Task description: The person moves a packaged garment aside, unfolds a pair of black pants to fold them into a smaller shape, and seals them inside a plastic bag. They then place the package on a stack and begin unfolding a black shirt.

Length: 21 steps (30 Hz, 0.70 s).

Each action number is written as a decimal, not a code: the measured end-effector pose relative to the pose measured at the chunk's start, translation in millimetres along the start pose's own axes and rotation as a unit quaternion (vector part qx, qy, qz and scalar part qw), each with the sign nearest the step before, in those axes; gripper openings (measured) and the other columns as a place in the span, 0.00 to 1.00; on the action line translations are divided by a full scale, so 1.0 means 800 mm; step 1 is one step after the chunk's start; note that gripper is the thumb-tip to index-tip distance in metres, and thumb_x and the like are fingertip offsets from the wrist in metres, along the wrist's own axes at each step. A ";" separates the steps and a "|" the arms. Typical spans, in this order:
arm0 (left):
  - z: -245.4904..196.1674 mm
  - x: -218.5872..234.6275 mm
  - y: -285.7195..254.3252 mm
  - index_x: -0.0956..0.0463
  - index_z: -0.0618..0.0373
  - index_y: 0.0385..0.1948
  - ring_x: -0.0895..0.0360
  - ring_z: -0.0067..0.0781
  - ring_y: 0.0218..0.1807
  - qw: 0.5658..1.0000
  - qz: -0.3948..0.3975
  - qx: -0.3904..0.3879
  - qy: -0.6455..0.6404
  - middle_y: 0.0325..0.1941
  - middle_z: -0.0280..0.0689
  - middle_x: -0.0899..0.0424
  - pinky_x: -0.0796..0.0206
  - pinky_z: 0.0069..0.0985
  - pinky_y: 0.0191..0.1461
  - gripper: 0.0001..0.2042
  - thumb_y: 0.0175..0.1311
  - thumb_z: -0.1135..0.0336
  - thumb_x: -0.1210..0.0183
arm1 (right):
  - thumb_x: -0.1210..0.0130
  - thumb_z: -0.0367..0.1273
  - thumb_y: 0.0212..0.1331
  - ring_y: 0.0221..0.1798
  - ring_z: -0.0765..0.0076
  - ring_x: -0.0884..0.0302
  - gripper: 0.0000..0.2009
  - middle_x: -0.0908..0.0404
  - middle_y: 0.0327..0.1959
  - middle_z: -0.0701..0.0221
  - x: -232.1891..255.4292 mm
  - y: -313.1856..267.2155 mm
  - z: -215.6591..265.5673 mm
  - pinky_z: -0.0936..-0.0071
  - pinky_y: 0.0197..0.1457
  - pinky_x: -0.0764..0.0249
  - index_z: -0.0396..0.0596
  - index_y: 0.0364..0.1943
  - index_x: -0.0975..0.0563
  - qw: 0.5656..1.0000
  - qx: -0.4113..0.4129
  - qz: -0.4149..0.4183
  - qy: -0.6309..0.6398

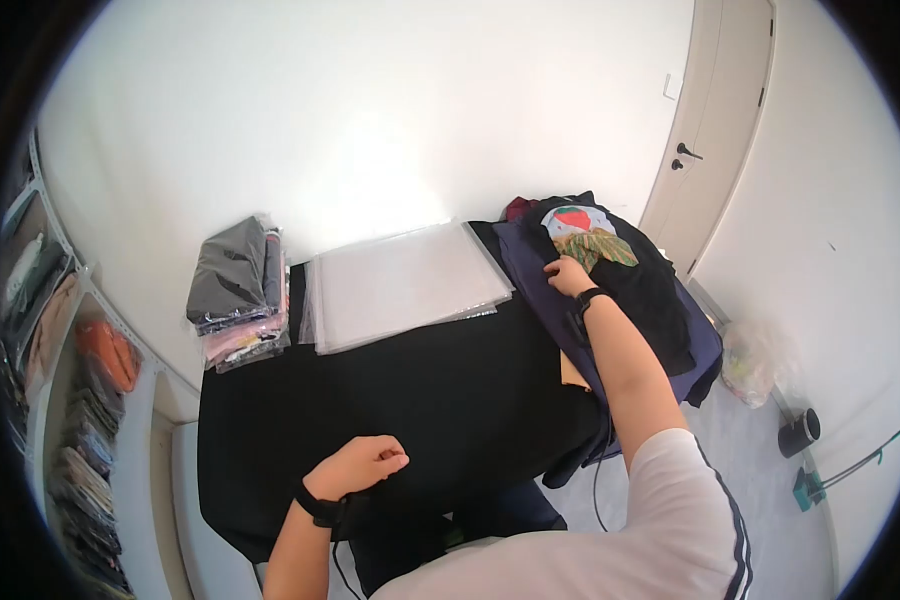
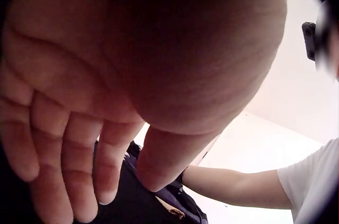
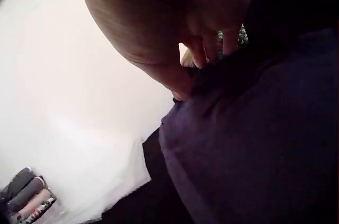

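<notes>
At the left edge of a black T-shirt with a colourful print, my right hand pinches the dark cloth. In the right wrist view its thumb lies on the near side of the fabric and the fingertips dip behind a fold. The shirt tops a pile of clothes, over a dark purple garment. My left hand hovers over the near part of the black-covered table, holding nothing. Its fingers are loosely bent in the left wrist view.
Flat clear plastic bags lie stacked mid-table. Left of them stands a pile of bagged folded clothes. Shelves with more packed clothes line the left side. A dark bin and a door are on the right.
</notes>
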<state>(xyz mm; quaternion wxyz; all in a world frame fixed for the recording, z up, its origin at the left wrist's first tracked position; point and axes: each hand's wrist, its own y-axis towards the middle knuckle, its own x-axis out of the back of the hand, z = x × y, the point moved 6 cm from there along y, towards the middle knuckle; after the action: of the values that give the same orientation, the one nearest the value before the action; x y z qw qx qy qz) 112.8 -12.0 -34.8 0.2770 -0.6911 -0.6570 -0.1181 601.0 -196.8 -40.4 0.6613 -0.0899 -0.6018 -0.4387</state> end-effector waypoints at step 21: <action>-0.116 0.017 0.092 0.26 0.60 0.35 0.29 0.16 0.32 0.976 -0.087 -0.193 -0.045 0.27 0.30 0.24 0.35 0.18 0.37 0.05 0.60 0.72 0.44 | 0.45 0.23 0.53 0.37 0.71 0.25 0.07 0.22 0.33 0.71 0.355 0.009 0.136 0.74 0.43 0.27 0.45 0.37 0.24 0.778 -0.040 -0.137 0.612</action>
<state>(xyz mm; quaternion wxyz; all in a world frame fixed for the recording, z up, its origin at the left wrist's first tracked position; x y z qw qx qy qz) 204.7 -49.3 31.5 0.0976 -0.6766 -0.6910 -0.2351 496.4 -256.0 239.0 0.8187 0.2543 -0.0583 -0.5115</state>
